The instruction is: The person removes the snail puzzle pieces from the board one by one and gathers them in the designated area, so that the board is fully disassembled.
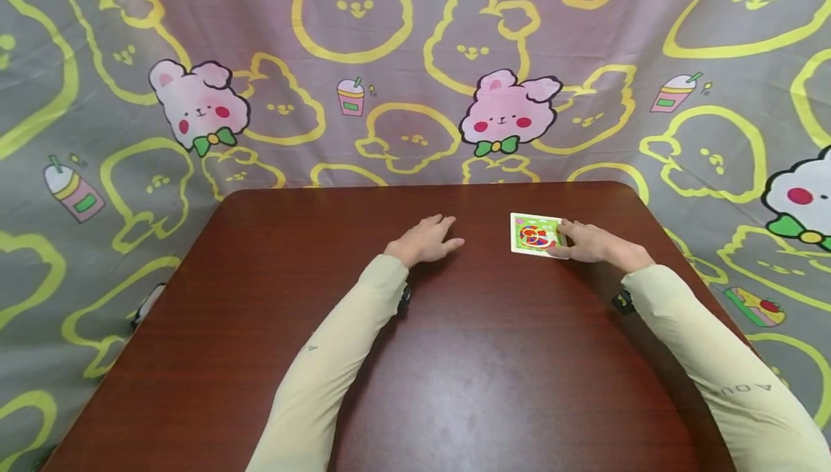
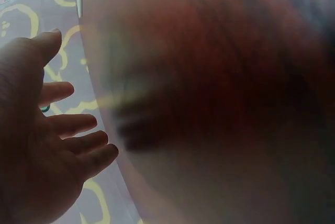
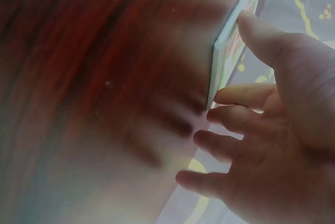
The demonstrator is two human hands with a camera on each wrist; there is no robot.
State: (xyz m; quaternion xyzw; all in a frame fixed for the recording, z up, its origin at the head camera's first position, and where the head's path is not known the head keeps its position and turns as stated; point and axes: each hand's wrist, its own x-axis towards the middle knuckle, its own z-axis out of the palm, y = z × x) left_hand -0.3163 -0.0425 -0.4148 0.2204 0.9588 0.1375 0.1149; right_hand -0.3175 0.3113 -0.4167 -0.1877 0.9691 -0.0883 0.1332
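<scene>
A thin square picture board (image 1: 536, 236) with a white edge lies flat at the back right of the table. Its green face carries a red, blue and yellow curled shape, like a snail. My right hand (image 1: 594, 245) is at its right side, thumb and index finger touching the board near that edge. In the right wrist view the fingers (image 3: 230, 118) are fairly straight beside the board's edge (image 3: 222, 51). My left hand (image 1: 425, 241) hovers or rests at the table's back middle, left of the board. Its fingers (image 2: 73, 124) are spread and relaxed, holding nothing.
The dark red-brown wooden table (image 1: 260, 313) reflects light in its front middle. A grey-pink curtain (image 1: 415, 39) with yellow animal outlines hangs behind and beside it. Both forearms wear pale sleeves (image 1: 331, 356), with a dark device (image 1: 625, 302) at the right wrist.
</scene>
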